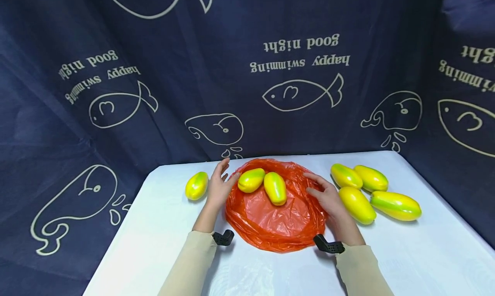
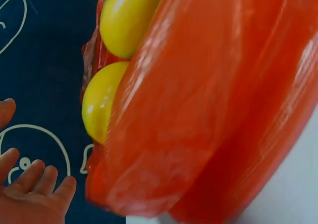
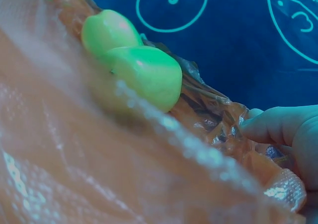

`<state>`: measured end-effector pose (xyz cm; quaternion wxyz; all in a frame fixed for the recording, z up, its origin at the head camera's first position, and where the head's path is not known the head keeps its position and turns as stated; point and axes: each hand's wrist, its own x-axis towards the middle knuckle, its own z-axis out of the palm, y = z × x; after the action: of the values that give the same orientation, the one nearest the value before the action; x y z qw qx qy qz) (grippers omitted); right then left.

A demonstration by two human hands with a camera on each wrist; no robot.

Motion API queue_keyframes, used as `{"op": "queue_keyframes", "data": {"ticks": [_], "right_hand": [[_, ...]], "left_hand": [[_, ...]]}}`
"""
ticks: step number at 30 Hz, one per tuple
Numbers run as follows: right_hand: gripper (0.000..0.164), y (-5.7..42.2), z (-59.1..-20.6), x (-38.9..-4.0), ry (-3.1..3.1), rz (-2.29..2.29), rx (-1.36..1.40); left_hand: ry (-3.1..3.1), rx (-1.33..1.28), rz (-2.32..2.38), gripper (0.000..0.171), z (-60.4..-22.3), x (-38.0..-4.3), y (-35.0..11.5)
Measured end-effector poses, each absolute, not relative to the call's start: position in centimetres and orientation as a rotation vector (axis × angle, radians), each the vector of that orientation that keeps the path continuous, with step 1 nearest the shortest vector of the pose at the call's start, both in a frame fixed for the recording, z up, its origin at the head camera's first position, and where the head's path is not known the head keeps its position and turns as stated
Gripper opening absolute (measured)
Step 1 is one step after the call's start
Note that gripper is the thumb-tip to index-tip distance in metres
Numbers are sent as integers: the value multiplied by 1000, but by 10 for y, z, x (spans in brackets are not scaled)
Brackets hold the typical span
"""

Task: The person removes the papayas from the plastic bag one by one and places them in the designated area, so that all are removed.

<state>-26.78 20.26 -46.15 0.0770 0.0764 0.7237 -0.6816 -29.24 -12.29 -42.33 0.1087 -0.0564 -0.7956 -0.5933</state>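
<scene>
A red plastic bag (image 1: pixel 276 221) lies spread open on the table, its rim rolled into a loose ring. Two glossy yellow-green papayas, one on the left (image 1: pixel 251 180) and one on the right (image 1: pixel 275 188), lie in its far part. My left hand (image 1: pixel 220 188) is at the bag's left rim, fingers extended and thumb apart, with nothing held. Over the right rim, my right hand (image 1: pixel 328 198) has thumb and fingers spaced apart. In the right wrist view, the right thumb (image 3: pixel 273 126) overlaps the crumpled bag edge (image 3: pixel 218 119). Both papayas show beyond the plastic in the left wrist view.
Another papaya (image 1: pixel 196 185) lies left of my left hand. Several more, including a long one (image 1: pixel 396 205), are grouped on the right near my right hand. Dark blue cloth (image 1: pixel 216 64) with fish drawings stands behind the white table (image 1: pixel 154 236).
</scene>
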Motion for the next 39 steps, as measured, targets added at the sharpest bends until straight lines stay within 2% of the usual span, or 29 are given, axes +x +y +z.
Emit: {"op": "queue_keyframes", "data": {"ticks": [27, 39], "right_hand": [[51, 203, -463, -269, 2216, -2001, 211], [51, 202, -460, -267, 2230, -1992, 187]], "left_hand": [[-2478, -111, -1817, 64, -450, -311, -106], [-2538, -47, -1837, 71, -455, -313, -101]]}}
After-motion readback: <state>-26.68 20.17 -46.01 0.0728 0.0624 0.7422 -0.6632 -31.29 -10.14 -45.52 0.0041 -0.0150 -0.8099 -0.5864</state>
